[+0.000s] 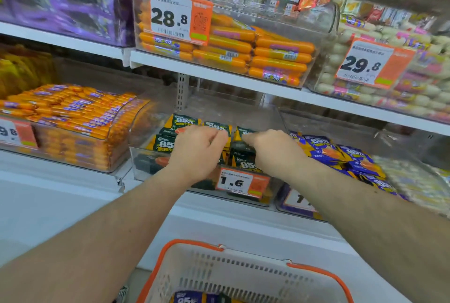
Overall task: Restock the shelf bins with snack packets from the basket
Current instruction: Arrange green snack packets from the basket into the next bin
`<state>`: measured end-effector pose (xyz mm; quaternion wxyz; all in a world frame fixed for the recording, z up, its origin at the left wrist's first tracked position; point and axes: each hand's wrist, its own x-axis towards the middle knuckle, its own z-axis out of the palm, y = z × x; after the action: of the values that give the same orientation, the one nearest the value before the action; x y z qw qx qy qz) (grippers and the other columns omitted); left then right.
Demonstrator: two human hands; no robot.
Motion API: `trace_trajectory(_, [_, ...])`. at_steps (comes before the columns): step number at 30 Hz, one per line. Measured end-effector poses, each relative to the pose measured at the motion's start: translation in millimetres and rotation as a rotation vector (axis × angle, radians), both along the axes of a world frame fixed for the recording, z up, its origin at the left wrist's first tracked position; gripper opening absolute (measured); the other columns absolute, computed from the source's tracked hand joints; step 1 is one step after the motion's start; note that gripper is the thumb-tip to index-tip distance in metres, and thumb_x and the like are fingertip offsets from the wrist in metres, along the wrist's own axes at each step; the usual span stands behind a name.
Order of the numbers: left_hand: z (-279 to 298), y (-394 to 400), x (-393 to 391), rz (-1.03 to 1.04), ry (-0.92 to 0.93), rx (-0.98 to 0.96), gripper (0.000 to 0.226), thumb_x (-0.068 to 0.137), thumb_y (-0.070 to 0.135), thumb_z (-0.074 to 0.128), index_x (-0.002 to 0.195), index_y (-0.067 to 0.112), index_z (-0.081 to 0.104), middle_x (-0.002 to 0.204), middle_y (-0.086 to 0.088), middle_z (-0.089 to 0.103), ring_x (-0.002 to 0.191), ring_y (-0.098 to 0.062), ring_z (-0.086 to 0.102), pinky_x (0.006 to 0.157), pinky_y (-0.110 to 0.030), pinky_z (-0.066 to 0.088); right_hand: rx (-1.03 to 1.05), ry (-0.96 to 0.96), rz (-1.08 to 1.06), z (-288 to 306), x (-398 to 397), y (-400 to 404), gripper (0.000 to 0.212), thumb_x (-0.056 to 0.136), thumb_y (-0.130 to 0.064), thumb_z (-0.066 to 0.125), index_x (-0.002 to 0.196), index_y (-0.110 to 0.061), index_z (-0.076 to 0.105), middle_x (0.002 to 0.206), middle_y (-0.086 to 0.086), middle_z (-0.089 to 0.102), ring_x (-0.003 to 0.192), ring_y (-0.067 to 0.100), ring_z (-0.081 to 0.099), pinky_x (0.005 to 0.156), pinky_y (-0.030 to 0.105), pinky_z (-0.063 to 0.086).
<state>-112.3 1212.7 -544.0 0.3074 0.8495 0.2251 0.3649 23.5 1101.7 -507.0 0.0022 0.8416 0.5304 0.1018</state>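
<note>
- Head view looks down at a clear shelf bin on the lower shelf, partly filled with dark green snack packets printed "85%" in white and yellow.
- Those packets lie fairly flat in rough rows, print facing up and toward the camera; their long axes cannot be judged because hands and neighbours cover them.
- Left hand reaches into the bin with its fingers curled down over the packets near the middle; it looks to be gripping packets, though the fingertips are hidden.
- Right hand sits just beside it, fingers bent and pointing left onto a packet standing at the middle of the bin; whether it pinches or only presses cannot be told.
- Both forearms stretch up from the bottom corners of the frame.
- Basket, pale with orange handles, sits at the bottom edge below the arms; a purple packet reading "85" lies inside.
- An orange and white price tag on the bin front reads "1.6".
- Right of it, another bin holds blue packets, also marked "85%", tilted and overlapping.
- On the upper shelf, orange sausage sticks lie stacked horizontally behind a tag reading "28.8"; a tag reading "29.8" fronts pale sausages to the right.
- At left, a bin of orange sticks carries a partly cut tag showing "9.8".
</note>
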Motion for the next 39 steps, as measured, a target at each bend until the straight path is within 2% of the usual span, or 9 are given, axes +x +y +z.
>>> trace_trajectory(7, [-23.9, 6.3, 1.3, 0.029, 0.188, 0.109, 0.049, 0.102, 0.034, 0.039, 0.056, 0.019, 0.045, 0.063, 0.008, 0.051, 0.083, -0.025, 0.050, 0.086, -0.042, 0.041, -0.249, 0.442, -0.090, -6.4, 6.9, 22.0, 0.034, 0.102, -0.039, 0.034, 0.095, -0.014, 0.056, 0.083, 0.001, 0.051, 0.087, 0.024, 0.051, 0.076, 0.034, 0.042])
trace_trajectory(13, [-29.8, -3.9, 2.1, -0.006, 0.367, 0.288, 0.041, 0.102, 0.040, 0.032, 0.064, 0.028, 0.042, 0.080, 0.010, 0.053, 0.096, -0.019, 0.047, 0.093, -0.042, 0.033, -0.329, 0.594, -0.231, -23.5, 2.2, 21.3, 0.085, 0.090, -0.078, 0.012, 0.128, -0.019, 0.059, 0.135, 0.010, 0.054, 0.127, 0.030, 0.047, 0.106, 0.038, 0.033])
trace_trajectory(16, [-35.8, -0.1, 2.7, -0.006, 0.362, 0.308, 0.040, 0.101, 0.037, 0.036, 0.063, 0.028, 0.044, 0.079, 0.009, 0.052, 0.095, -0.019, 0.048, 0.091, -0.039, 0.031, -0.309, 0.522, -0.233, -23.6, -2.5, 22.6, 0.088, 0.090, -0.077, 0.006, 0.111, -0.013, 0.064, 0.119, 0.011, 0.060, 0.121, 0.031, 0.048, 0.104, 0.039, 0.035])
trace_trajectory(21, [-30.9, -10.4, -0.2, -0.008, 0.008, 0.551, 0.025, 0.076, 0.034, 0.039, 0.061, 0.021, 0.053, 0.062, 0.007, 0.052, 0.067, -0.024, 0.049, 0.064, -0.032, 0.032, 0.321, 0.143, 0.142, -55.9, -0.6, 0.3, 0.052, 0.103, -0.042, 0.035, 0.076, -0.006, 0.061, 0.078, 0.012, 0.060, 0.086, 0.035, 0.059, 0.072, 0.036, 0.038])
trace_trajectory(26, [-54.3, -38.3, -0.9, -0.420, 0.783, 0.392, 0.024, 0.082, 0.037, 0.045, 0.069, 0.022, 0.059, 0.078, -0.001, 0.064, 0.080, -0.026, 0.059, 0.068, -0.033, 0.048, 0.807, 0.034, 0.482, -147.3, -15.9, -59.0, 0.022, 0.088, -0.014, 0.052, 0.076, -0.001, 0.065, 0.076, 0.015, 0.057, 0.073, 0.032, 0.054, 0.064, 0.038, 0.038])
trace_trajectory(29, [-82.6, -46.0, 1.8, -0.602, 1.197, 0.374, 0.023, 0.093, 0.025, 0.046, 0.097, 0.016, 0.068, 0.100, -0.003, 0.067, 0.093, -0.024, 0.061, 0.084, -0.040, 0.051, 0.572, 0.254, 0.257, -226.5, -18.3, -78.2, 0.028, 0.087, -0.022, 0.045, 0.068, -0.009, 0.062, 0.067, 0.006, 0.056, 0.068, 0.028, 0.054, 0.059, 0.036, 0.043])
trace_trajectory(33, [-102.3, -54.8, 11.4, -0.693, 1.363, 0.292, 0.027, 0.099, 0.024, 0.042, 0.100, 0.008, 0.063, 0.099, -0.003, 0.062, 0.090, -0.023, 0.058, 0.077, -0.035, 0.047, -0.134, 0.523, -0.026, -306.0, -17.9, -91.7, 0.019, 0.092, -0.028, 0.043, 0.078, -0.023, 0.054, 0.079, -0.002, 0.054, 0.077, 0.021, 0.056, 0.066, 0.038, 0.052])
trace_trajectory(36, [-110.7, -56.6, 20.9, -0.694, 1.357, 0.290, 0.024, 0.097, 0.025, 0.043, 0.082, 0.017, 0.060, 0.086, 0.000, 0.061, 0.079, -0.021, 0.057, 0.072, -0.037, 0.049, -0.446, 0.645, -0.135, -343.9, -29.3, -98.8, 0.028, 0.089, -0.039, 0.052, 0.110, -0.022, 0.061, 0.102, 0.004, 0.065, 0.091, 0.025, 0.063, 0.073, 0.035, 0.055])
trace_trajectory(39, [-116.1, -55.9, 28.4, -0.653, 1.373, 0.279, 0.027, 0.098, 0.024, 0.043, 0.072, 0.021, 0.051, 0.075, 0.004, 0.052, 0.066, -0.013, 0.048, 0.059, -0.030, 0.039, -0.499, 0.704, -0.237, -378.5, -37.9, -101.6, 0.069, 0.087, -0.048, 0.054, 0.147, -0.020, 0.034, 0.142, 0.013, 0.047, 0.123, 0.033, 0.052, 0.095, 0.038, 0.047])
